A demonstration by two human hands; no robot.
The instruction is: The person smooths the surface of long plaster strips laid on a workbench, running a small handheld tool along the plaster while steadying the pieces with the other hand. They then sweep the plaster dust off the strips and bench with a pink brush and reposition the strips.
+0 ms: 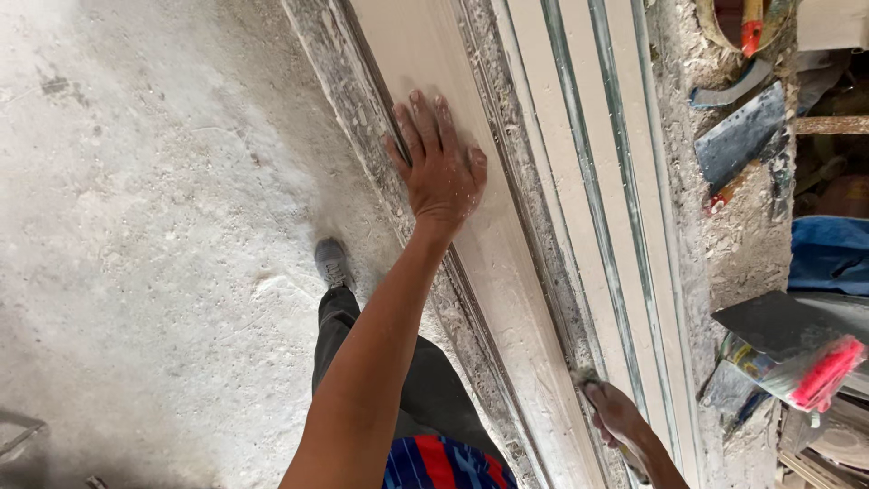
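My left hand [439,163] lies flat, fingers spread, on a long pale plaster moulding strip [507,272] that runs along a crusted workbench. The hand is dusted with white plaster. My right hand [615,418] is low at the right, closed around the handle of a small tool [588,380] whose tip touches the moulding's right edge. More long pale strips [597,181] lie parallel to the right.
A dusty concrete floor [154,226] spreads to the left, with my shoe [331,263] and dark trouser leg on it. At the right lie trowels and scrapers [742,136], a red-handled brush [815,371], a blue cloth [828,254] and a rough plaster-caked ledge [733,244].
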